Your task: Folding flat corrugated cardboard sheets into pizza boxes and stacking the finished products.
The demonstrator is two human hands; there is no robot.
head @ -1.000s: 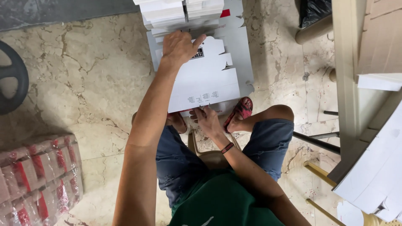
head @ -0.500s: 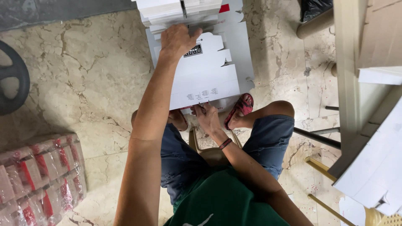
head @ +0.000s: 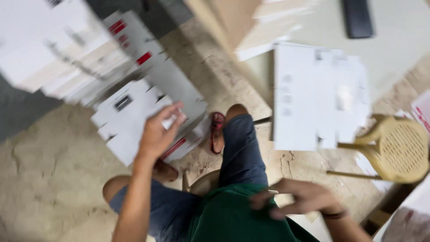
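Note:
The view is blurred by head motion. My left hand (head: 159, 130) rests on a flat white die-cut cardboard sheet (head: 130, 118), fingers curled at its edge, on top of a pile of similar flat white sheets (head: 179, 89) on the floor. My right hand (head: 298, 199) hovers low near my green shirt (head: 228, 215) with fingers spread, holding nothing. My knees in blue shorts and a red sandal (head: 218, 130) show between the hands.
A tall stack of white flat boxes with red marks (head: 67, 58) stands at upper left. More white sheets (head: 318, 98) lie on a surface to the right. A tan plastic woven chair (head: 394, 150) stands at right. The floor is marble (head: 53, 179).
The camera has swung right and tilted. My right hand has left the sheet's near edge and pulled back to my lap. My left hand stays on the white sheet.

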